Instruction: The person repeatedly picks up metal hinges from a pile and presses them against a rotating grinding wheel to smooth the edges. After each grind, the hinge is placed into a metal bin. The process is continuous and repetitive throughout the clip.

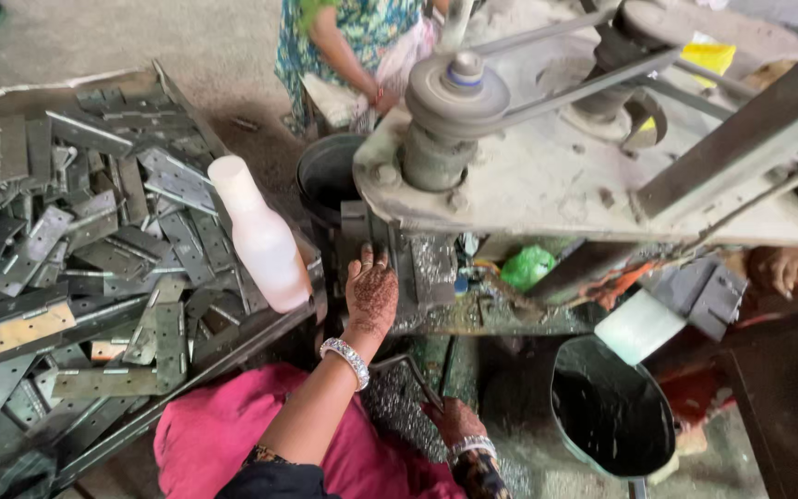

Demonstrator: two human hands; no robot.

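**Fingers at the drill press**

Fingers (363, 265) of the left hand (371, 296) are spread open, pressed flat against the grey metal block (431, 268) under the machine. Lower down, the right hand (457, 420) curls closed on a thin bent metal handle (408, 365). Just right of it stands a dark round bucket (611, 411), its contents black and unclear. Left, a translucent white plastic bottle (260, 236) leans on a metal tray (223, 356) heaped with grey steel hinges (76, 249). Beyond, a belt-driven pulley (454, 92) tops the machine, and another person's hand (382, 95) shows behind it.
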